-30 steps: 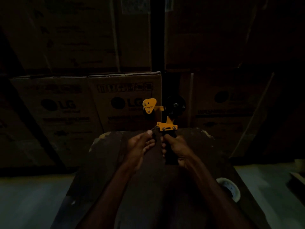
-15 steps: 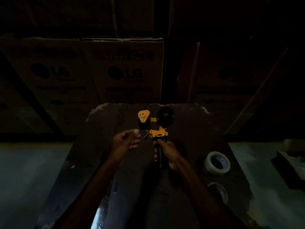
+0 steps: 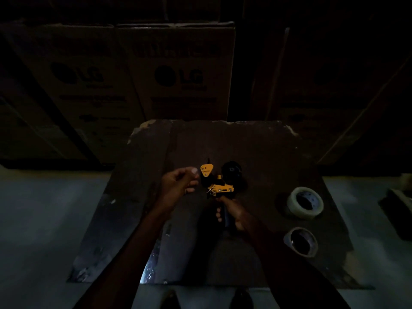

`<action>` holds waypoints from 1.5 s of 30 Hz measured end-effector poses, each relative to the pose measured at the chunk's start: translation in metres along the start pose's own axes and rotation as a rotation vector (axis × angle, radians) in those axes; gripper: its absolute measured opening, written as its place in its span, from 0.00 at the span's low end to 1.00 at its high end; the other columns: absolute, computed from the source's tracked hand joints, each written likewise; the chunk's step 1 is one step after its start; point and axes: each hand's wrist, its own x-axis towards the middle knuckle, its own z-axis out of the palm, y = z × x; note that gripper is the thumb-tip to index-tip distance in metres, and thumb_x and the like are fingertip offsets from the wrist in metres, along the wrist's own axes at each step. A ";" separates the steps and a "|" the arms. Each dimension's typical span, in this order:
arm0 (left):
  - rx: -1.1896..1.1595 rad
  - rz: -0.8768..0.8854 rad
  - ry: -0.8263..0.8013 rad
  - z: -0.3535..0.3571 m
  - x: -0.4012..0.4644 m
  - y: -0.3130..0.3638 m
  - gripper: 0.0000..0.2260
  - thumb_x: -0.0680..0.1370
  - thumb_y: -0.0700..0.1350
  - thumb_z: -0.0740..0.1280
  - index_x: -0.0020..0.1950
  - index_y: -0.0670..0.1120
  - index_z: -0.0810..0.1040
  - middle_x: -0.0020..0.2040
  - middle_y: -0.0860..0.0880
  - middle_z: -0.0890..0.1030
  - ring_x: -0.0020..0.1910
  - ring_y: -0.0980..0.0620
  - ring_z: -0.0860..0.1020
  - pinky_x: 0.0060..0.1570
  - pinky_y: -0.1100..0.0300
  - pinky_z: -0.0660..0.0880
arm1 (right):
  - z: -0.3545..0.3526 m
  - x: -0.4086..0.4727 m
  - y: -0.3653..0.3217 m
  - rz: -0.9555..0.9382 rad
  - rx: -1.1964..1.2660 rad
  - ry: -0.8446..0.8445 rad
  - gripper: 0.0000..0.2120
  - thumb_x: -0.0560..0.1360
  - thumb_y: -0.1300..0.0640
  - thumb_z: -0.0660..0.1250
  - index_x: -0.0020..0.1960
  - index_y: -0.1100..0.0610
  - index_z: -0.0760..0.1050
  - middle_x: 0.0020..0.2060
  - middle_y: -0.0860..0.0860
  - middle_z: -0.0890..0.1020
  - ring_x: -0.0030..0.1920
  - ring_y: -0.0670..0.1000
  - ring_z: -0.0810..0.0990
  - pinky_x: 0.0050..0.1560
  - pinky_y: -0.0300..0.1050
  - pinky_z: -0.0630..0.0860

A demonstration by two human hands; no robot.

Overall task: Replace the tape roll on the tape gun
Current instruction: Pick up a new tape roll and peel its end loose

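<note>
The scene is very dark. An orange and black tape gun [image 3: 219, 182] stands upright over a dark wooden table [image 3: 256, 152], its black hub bare of tape. My right hand [image 3: 231, 214] is wrapped around its handle from below. My left hand [image 3: 180, 182] hovers just left of the gun's orange front plate, fingers curled with the thumb raised, and nothing shows in it. A full roll of clear tape [image 3: 305, 205] lies flat on the table to the right. Nearer me lies a thin, nearly spent roll [image 3: 301, 241].
Stacked cardboard boxes [image 3: 178, 72] with LG logos stand right behind the table. Grey floor [image 3: 44, 215] shows on both sides. A dark object [image 3: 399, 204] lies at the far right edge. My shoes [image 3: 240, 297] peek out below the table's near edge.
The view has tilted down, bringing the table and both rolls into sight. My left hand came off the gun's front tab and drew slightly to the left. My right hand keeps the handle.
</note>
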 end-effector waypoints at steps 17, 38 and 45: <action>0.021 -0.029 0.010 -0.004 0.006 -0.008 0.03 0.76 0.45 0.69 0.47 0.48 0.81 0.42 0.48 0.84 0.38 0.55 0.80 0.38 0.63 0.76 | -0.006 0.030 0.030 0.069 0.010 -0.010 0.14 0.80 0.49 0.61 0.45 0.57 0.78 0.31 0.53 0.80 0.28 0.50 0.78 0.27 0.41 0.74; 0.050 -0.078 0.044 -0.014 0.019 -0.025 0.04 0.76 0.47 0.68 0.48 0.49 0.81 0.46 0.46 0.84 0.41 0.52 0.81 0.39 0.62 0.76 | -0.039 0.048 0.057 -0.134 -0.334 0.122 0.28 0.62 0.25 0.67 0.44 0.49 0.84 0.43 0.50 0.86 0.44 0.52 0.84 0.52 0.53 0.80; 0.056 -0.088 0.026 -0.007 0.023 -0.031 0.08 0.76 0.48 0.68 0.53 0.47 0.80 0.46 0.47 0.84 0.39 0.55 0.82 0.39 0.62 0.77 | -0.069 0.020 0.051 -0.384 -0.213 0.318 0.15 0.70 0.39 0.71 0.44 0.50 0.79 0.38 0.50 0.82 0.39 0.51 0.80 0.39 0.46 0.75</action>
